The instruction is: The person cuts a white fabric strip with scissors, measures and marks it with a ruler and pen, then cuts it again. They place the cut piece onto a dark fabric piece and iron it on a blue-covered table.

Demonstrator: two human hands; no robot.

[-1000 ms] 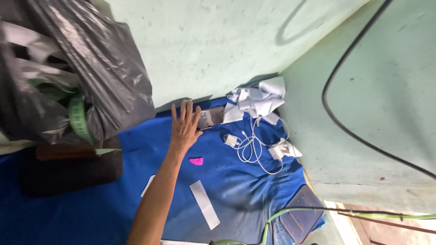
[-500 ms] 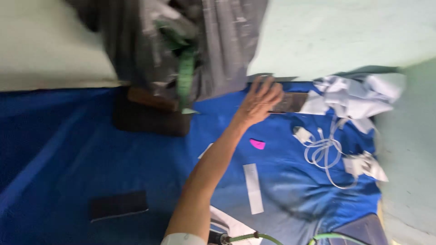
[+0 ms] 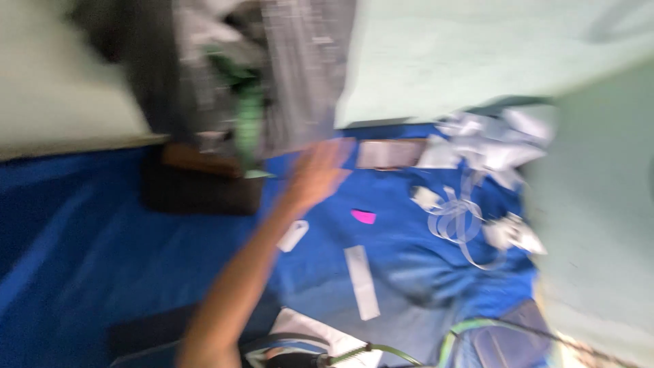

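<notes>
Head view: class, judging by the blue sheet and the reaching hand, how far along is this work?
Done: nothing looks finished. The white cable, pink scrap and white strip lie scattered on the blue sheet.
In hand: the left hand, apparently empty, reaches near a flat rectangular object by the wall. Blur hides whether they touch.
Left: all the loose items are ungathered.

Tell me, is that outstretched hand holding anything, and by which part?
Nothing seems held. The hand is spread open over the blue sheet, near a flat rectangular object; motion blur hides any touch.
</notes>
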